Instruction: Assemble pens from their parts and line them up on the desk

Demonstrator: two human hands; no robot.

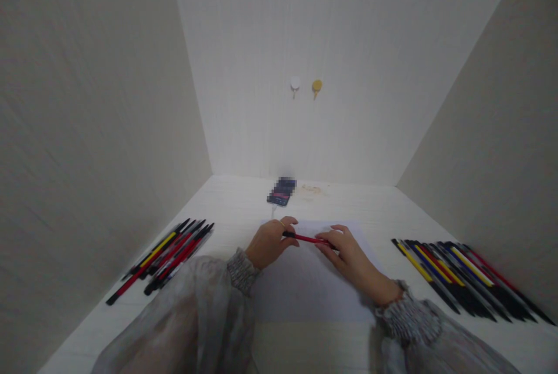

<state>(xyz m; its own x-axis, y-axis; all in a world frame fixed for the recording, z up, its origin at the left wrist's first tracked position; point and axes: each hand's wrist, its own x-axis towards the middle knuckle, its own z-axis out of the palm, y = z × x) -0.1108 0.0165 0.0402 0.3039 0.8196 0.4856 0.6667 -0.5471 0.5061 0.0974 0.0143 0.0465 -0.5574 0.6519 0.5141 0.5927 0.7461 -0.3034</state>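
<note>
A slim red pen with a black end is held level between my two hands, above a white sheet of paper. My left hand, with a ring on one finger, pinches the black end. Closed around the other end are the fingers of my right hand, which hide its tip. Only the red middle of the pen shows between them.
To the left lies a loose pile of red, yellow and black pens. On the right, several multicoloured pens lie side by side. A phone rests behind the paper. Two hooks, white and yellow, are on the back wall.
</note>
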